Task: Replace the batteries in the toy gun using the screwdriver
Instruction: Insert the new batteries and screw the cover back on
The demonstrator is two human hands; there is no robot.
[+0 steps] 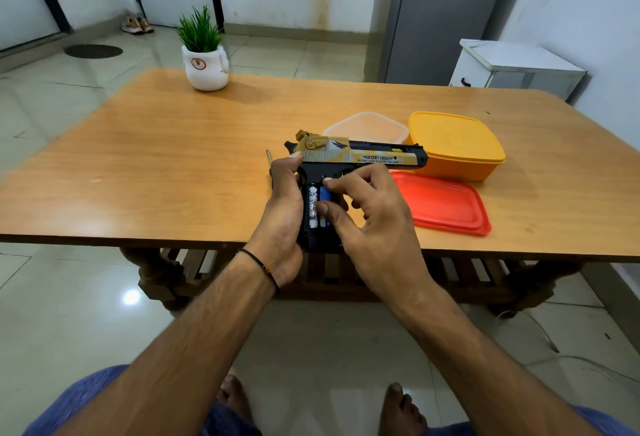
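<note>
**Toy gun, battery bay open.** The toy gun is on its side at the near edge of the worktop, barrel to my right and grip towards me. I cannot tell whether it rests on the wood or is held just above it. The bay in the grip has no cover over it. Two cells show inside, a white battery on the left and a blue battery close beside it.

**Hands.** My left hand wraps the back of the grip, thumb up near the hammer, and steadies the gun. My right hand has thumb and forefinger closed on the blue battery, with the other fingers loosely spread. I cannot tell whether the cell is going in or coming out.

**Handling, as I judge it.** The gun looks like a light, rigid plastic shell. It should take a firm hold on the grip, but would likely skid on the smooth wood if left unsteadied. The cells are small, smooth cylinders, best pinched across the middle or levered up from one end.

**Surroundings.** The screwdriver lies just behind the left hand, with only its metal tip visible. To the right are a yellow box, a clear box behind the barrel, and a red lid lying flat near the right hand. A potted plant stands at the far edge.
</note>
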